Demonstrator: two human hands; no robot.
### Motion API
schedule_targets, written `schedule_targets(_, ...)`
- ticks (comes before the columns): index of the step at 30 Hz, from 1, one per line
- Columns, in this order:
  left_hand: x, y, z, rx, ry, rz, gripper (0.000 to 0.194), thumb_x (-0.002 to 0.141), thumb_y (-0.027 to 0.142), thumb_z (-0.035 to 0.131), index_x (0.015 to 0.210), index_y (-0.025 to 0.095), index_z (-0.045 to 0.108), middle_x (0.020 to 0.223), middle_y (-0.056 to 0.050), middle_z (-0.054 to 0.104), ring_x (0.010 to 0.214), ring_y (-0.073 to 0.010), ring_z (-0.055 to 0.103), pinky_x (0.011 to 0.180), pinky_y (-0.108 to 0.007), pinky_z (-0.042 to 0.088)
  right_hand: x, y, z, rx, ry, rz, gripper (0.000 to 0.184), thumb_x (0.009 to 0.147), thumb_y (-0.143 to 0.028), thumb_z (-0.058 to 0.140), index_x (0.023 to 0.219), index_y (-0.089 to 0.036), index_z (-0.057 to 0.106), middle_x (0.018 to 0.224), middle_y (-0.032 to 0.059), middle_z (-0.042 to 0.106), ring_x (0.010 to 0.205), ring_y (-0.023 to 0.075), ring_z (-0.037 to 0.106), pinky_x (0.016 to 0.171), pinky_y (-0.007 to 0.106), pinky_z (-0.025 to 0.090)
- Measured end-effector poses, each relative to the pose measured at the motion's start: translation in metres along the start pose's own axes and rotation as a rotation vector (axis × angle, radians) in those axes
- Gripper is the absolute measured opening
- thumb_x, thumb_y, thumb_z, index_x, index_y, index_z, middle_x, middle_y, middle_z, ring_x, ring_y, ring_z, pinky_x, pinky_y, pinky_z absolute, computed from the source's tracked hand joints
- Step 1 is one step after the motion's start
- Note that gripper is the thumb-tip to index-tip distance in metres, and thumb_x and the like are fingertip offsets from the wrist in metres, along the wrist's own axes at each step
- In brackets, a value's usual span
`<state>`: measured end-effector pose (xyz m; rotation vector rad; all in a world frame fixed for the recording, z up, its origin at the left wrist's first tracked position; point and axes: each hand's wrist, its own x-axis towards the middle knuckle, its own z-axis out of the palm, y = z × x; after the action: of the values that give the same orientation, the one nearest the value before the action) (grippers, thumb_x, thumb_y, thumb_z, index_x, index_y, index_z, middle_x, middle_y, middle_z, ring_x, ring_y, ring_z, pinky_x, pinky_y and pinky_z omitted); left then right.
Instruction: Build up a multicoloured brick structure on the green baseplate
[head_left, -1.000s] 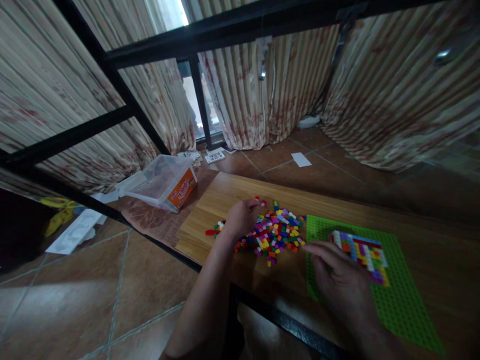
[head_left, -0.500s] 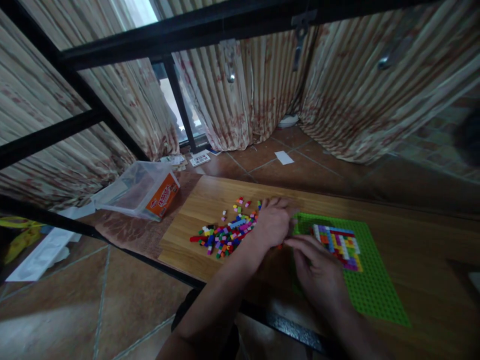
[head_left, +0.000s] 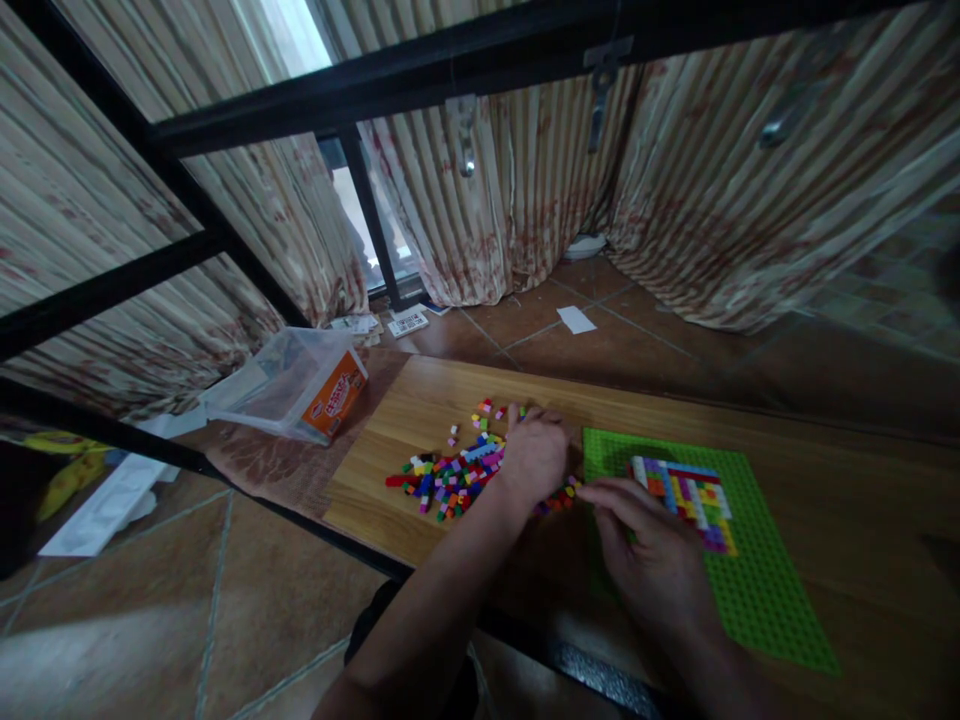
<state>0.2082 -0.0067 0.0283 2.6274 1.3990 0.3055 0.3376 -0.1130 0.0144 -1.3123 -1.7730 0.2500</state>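
My left hand (head_left: 536, 455) lies palm down over the right side of a pile of small coloured toy bricks (head_left: 457, 475). Its fingers are apart and bent toward the tabletop, and their tips are partly hidden. My right hand (head_left: 652, 550) hovers by the left edge of a green studded baseplate (head_left: 780, 590). Its thumb and forefinger are pinched together beside several loose bricks (head_left: 566, 495); whatever is between the tips is too small to make out. On the baseplate sits a multicoloured block of joined bricks (head_left: 690, 500), just beyond my right hand.
A clear plastic box (head_left: 292, 385) with an orange label stands on a brown mat (head_left: 255, 465) left of the wooden tabletop (head_left: 390, 420). Dark metal bars (head_left: 337, 85) cross the view above. Curtains (head_left: 517, 190) and papers (head_left: 576, 320) are beyond the table.
My left hand has drawn back leftward over the pile, away from the baseplate, uncovering loose bricks beside my right fingertips. My right hand keeps its pinch. The view has shifted slightly.
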Motion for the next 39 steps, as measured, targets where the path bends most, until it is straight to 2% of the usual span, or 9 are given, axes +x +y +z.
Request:
schedule_targets(7, -0.017, -0.012, -0.01, -0.002, 0.03, -0.062, 0.022, 0.087, 0.019, 0.047, 0.084, 0.021, 0.069, 0.091, -0.008, 0.07, 0.096, -0.0247, 0.06, 0.103, -0.05, 0.03, 0.002, -0.001, 0.0, -0.011, 0.012, -0.029, 0.027, 0.089, -0.012, 0.047, 0.096, -0.025, 0.07, 0.093, 0.0022, 0.073, 0.084, 0.0155, 0.071, 0.073, 0.026, 0.057)
schedule_targets(11, -0.023, -0.029, -0.021, -0.026, 0.086, -0.193, 0.026, 0.092, 0.023, 0.043, 0.094, 0.022, 0.069, 0.101, -0.007, 0.07, 0.102, -0.022, 0.06, 0.099, -0.041, 0.034, 0.002, -0.001, -0.001, -0.027, 0.019, -0.038, 0.026, 0.088, -0.01, 0.048, 0.096, -0.024, 0.069, 0.093, 0.0022, 0.072, 0.083, 0.015, 0.07, 0.072, 0.025, 0.057)
schedule_targets(14, -0.018, -0.04, -0.025, -0.001, 0.144, -0.311, 0.027, 0.094, 0.028, 0.042, 0.097, 0.021, 0.068, 0.101, -0.008, 0.07, 0.1, -0.022, 0.06, 0.094, -0.038, 0.037, 0.0, 0.0, -0.002, -0.029, 0.019, -0.029, 0.026, 0.088, -0.01, 0.047, 0.096, -0.024, 0.068, 0.093, 0.0024, 0.072, 0.084, 0.0151, 0.07, 0.072, 0.026, 0.057)
schedule_targets(18, -0.003, -0.04, -0.017, 0.066, 0.164, -0.388, 0.026, 0.09, 0.035, 0.05, 0.094, 0.018, 0.069, 0.106, -0.012, 0.068, 0.103, -0.0261, 0.057, 0.094, -0.041, 0.037, 0.0, 0.001, -0.001, -0.012, 0.001, -0.012, 0.026, 0.088, -0.01, 0.048, 0.097, -0.023, 0.068, 0.095, 0.003, 0.072, 0.085, 0.0151, 0.07, 0.073, 0.026, 0.057)
schedule_targets(23, 0.007, -0.03, -0.004, 0.118, 0.109, -0.399, 0.026, 0.088, 0.033, 0.051, 0.095, 0.016, 0.07, 0.107, -0.014, 0.068, 0.106, -0.0283, 0.056, 0.092, -0.043, 0.036, 0.002, 0.001, -0.001, 0.002, 0.021, -0.009, 0.028, 0.087, -0.007, 0.047, 0.096, -0.023, 0.068, 0.093, 0.0032, 0.071, 0.085, 0.0146, 0.07, 0.073, 0.025, 0.056)
schedule_targets(32, 0.01, -0.031, 0.003, 0.128, 0.083, -0.377, 0.024, 0.089, 0.021, 0.047, 0.093, 0.018, 0.071, 0.097, -0.012, 0.07, 0.101, -0.0267, 0.061, 0.09, -0.041, 0.036, 0.003, -0.001, -0.007, 0.033, 0.038, 0.013, 0.028, 0.088, -0.006, 0.047, 0.097, -0.023, 0.068, 0.094, 0.0036, 0.071, 0.085, 0.0145, 0.069, 0.073, 0.025, 0.055)
schedule_targets(36, 0.011, -0.033, -0.005, 0.084, 0.105, -0.373, 0.021, 0.088, 0.02, 0.049, 0.09, 0.018, 0.07, 0.096, -0.011, 0.071, 0.1, -0.0259, 0.062, 0.096, -0.043, 0.034, 0.003, 0.001, -0.01, 0.029, 0.051, 0.016, 0.029, 0.088, -0.006, 0.047, 0.097, -0.024, 0.069, 0.094, 0.0029, 0.07, 0.085, 0.0145, 0.069, 0.073, 0.025, 0.055)
schedule_targets(39, 0.008, -0.032, -0.021, -0.051, 0.193, -0.331, 0.021, 0.089, 0.021, 0.049, 0.086, 0.018, 0.069, 0.095, -0.009, 0.071, 0.094, -0.0234, 0.063, 0.099, -0.043, 0.034, 0.005, 0.002, -0.014, 0.038, 0.088, 0.028, 0.029, 0.088, -0.006, 0.048, 0.097, -0.024, 0.069, 0.095, 0.0028, 0.07, 0.087, 0.0144, 0.068, 0.075, 0.025, 0.055)
